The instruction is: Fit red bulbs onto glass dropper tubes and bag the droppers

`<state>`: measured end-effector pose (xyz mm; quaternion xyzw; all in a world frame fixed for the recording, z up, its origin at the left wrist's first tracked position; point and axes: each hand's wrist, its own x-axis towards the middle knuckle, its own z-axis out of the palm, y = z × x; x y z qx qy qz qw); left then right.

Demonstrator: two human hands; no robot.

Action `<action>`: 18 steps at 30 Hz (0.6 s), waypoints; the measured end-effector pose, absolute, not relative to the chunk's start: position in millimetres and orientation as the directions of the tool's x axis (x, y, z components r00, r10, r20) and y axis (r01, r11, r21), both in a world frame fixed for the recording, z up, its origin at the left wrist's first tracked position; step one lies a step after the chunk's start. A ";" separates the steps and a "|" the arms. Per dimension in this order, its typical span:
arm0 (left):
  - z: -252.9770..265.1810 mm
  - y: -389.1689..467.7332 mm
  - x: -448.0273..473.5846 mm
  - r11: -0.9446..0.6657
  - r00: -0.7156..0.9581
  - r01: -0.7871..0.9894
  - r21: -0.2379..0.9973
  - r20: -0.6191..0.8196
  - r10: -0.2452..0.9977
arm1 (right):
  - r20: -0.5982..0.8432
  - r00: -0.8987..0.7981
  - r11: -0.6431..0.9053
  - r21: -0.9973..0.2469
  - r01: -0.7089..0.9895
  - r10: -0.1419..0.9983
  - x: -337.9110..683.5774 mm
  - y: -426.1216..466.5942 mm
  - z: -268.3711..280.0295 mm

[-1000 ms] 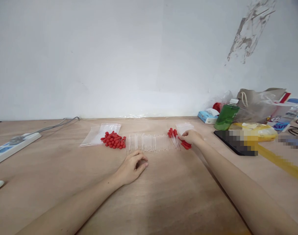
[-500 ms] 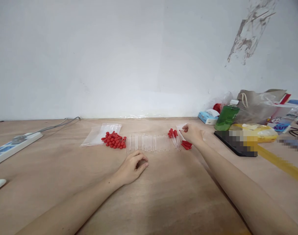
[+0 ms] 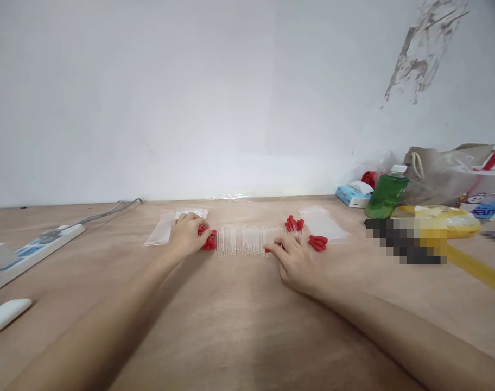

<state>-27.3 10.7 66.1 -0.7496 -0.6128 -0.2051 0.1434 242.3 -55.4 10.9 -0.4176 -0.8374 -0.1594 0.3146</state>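
Observation:
My left hand [image 3: 187, 234] lies curled over a pile of red rubber bulbs [image 3: 209, 240], its fingertips bent in among them; whether one is gripped is hidden. Beside the pile runs a row of thin clear dropper tubes [image 3: 242, 240], laid side by side. My right hand [image 3: 293, 260] is closed at the row's right end, and a red rubber bulb [image 3: 268, 250] shows at its fingertips. Just behind that hand lies a cluster of red-capped droppers [image 3: 294, 223], with their tubes partly covered. Another group of red bulb ends [image 3: 318, 243] pokes out to the right of the hand.
Clear plastic bags lie flat at the left [image 3: 160, 231] and right [image 3: 323, 224]. A power strip [image 3: 64, 239] and a white object [image 3: 9, 316] are at far left. At right stand a tissue pack [image 3: 354, 196], a green bottle [image 3: 388, 193] and a yellow packet [image 3: 455, 221].
My left hand has moved from in front of the tubes to the red bulb pile. My right hand has come left and nearer, from the right-hand bag to the row's end. The view has shifted slightly.

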 end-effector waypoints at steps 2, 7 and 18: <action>76.8 30.5 -29.8 -0.176 0.178 0.984 -0.036 0.356 0.918 | 0.661 -0.441 0.632 -0.066 0.772 0.607 240.6 -60.8 0.6; 84.6 65.7 -11.3 -0.176 0.181 0.983 -0.046 0.182 0.966 | 0.637 -0.490 0.700 -0.112 0.705 0.595 242.2 -63.3 -4.9; 57.7 69.4 20.5 -0.109 0.105 0.994 0.026 0.118 0.987 | 0.536 -0.533 0.710 -0.194 0.676 0.654 243.0 -60.5 -1.0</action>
